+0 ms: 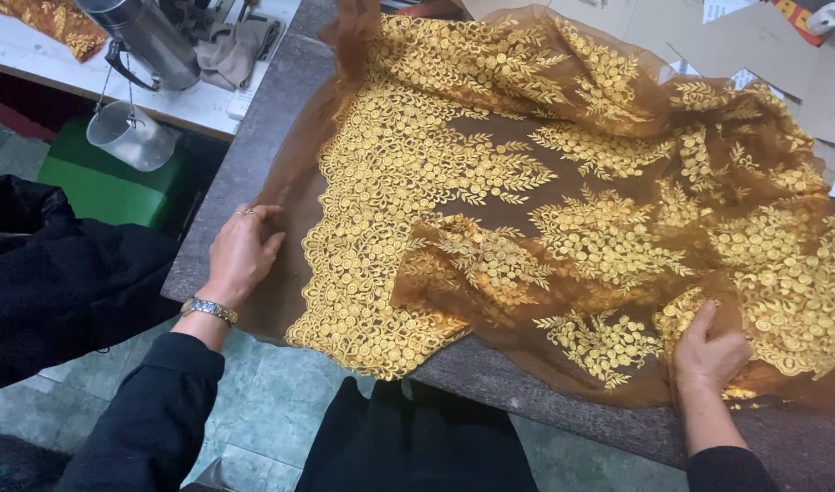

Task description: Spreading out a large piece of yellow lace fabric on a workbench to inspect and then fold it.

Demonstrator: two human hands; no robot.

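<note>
Fingers of the left hand (242,255) curl over the plain brown edge of the lace fabric (490,182), pinching it at the table (254,155) corner. Right hand (709,355) lies on the cloth w/ fingers bent, thumb up, pressing a fold near the front edge. Fabric is approx. half spread: left part w/ gold embroidery lies flat, but middle & right side are bunched and folded, so smoothing seems not finished.
</note>
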